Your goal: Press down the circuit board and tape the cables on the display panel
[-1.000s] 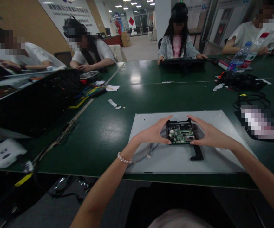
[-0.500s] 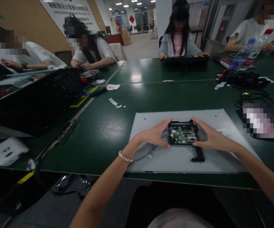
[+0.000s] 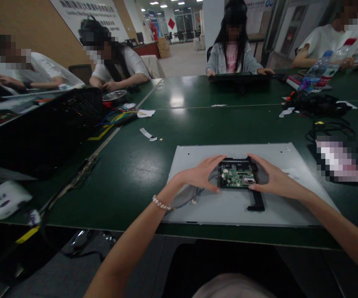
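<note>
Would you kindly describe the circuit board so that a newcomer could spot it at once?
On the green table, a flat grey panel lies nearest the viewer. On it, between the left hand and right hand, is a black frame. The circuit board sits within that frame; its green, component-dotted surface sets it apart from the black frame and grey panel.

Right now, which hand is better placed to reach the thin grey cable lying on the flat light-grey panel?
Probably the left hand: it's beside the thin grey cable, while the right hand is across the black plastic frame.
</note>
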`<state>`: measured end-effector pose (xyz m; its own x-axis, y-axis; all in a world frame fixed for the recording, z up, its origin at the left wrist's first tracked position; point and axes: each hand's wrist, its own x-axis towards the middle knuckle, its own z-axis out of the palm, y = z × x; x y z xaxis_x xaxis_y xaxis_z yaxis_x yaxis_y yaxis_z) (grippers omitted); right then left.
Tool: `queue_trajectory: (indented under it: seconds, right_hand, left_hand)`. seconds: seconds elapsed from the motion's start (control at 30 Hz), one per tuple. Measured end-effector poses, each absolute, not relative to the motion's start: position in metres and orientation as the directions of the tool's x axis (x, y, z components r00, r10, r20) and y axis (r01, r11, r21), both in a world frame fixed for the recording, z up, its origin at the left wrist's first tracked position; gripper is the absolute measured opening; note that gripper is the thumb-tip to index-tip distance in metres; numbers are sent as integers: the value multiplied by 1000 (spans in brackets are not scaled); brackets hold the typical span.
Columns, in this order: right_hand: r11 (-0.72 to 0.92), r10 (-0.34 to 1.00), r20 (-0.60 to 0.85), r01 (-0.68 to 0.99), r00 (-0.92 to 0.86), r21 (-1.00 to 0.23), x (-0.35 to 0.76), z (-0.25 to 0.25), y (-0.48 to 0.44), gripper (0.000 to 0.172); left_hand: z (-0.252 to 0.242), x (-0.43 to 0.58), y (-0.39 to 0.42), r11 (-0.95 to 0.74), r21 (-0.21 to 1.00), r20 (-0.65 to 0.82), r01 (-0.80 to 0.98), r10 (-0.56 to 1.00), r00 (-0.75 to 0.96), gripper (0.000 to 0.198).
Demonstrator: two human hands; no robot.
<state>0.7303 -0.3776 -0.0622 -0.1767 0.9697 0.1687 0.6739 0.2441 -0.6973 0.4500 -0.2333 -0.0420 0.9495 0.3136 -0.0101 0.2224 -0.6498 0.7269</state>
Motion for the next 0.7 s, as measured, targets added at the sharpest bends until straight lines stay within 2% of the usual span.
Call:
queue_trajectory:
  seconds: [0.27,0.7]
  right_hand:
    - [247,969,180,659,-169,-710,729,-62,-376,94]
    - [250,968,162,658,-193,-710,724,-62,-381,94]
  left_hand:
    - [-34,451,-235,-692,650,-125,315,311,942,127]
    - [-32,446,-241,-704,639,-110,311,316,942,124]
